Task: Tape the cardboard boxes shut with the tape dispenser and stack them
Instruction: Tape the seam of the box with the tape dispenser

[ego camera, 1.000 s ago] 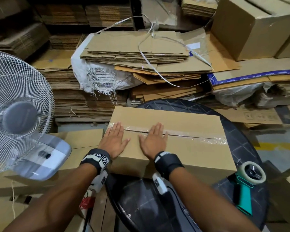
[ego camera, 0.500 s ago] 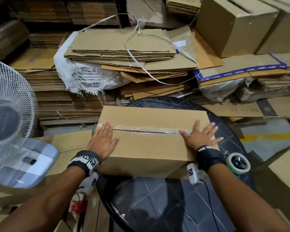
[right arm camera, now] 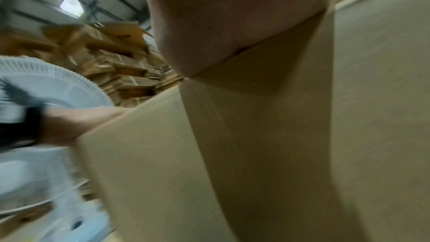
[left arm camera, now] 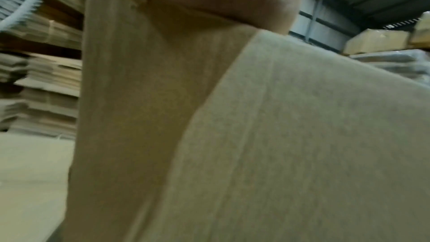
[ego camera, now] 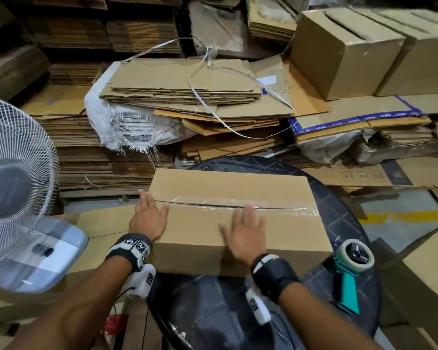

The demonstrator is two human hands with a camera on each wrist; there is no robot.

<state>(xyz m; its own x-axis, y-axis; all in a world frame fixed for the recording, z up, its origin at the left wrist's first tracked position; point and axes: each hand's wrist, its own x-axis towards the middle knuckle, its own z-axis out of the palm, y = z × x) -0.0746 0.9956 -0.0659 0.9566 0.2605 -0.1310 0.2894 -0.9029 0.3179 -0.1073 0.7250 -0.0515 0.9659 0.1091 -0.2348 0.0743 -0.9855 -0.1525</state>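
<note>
A long brown cardboard box (ego camera: pixel 283 231) lies on a round black table (ego camera: pixel 213 311), its top seam covered by clear tape (ego camera: pixel 263 204). My left hand (ego camera: pixel 149 215) lies flat on the box's left end, fingers straight at the tape's start. My right hand (ego camera: pixel 245 233) presses flat on the top near the middle, fingertips at the seam. The tape dispenser (ego camera: pixel 349 271), teal-handled with a roll of clear tape, rests on the table to the right of the box. The wrist views show only the box's side (left arm camera: pixel 302 135) (right arm camera: pixel 279 154) and each palm from below.
A white standing fan (ego camera: pixel 15 178) is at the left, close to my left arm. Flattened cardboard stacks (ego camera: pixel 182 92) fill the back. Two assembled boxes (ego camera: pixel 344 51) sit at the back right. Another box (ego camera: pixel 430 274) stands low at the right.
My right hand has slid back left along the taped seam, from the box's right end to its middle. The left hand stays on the left end.
</note>
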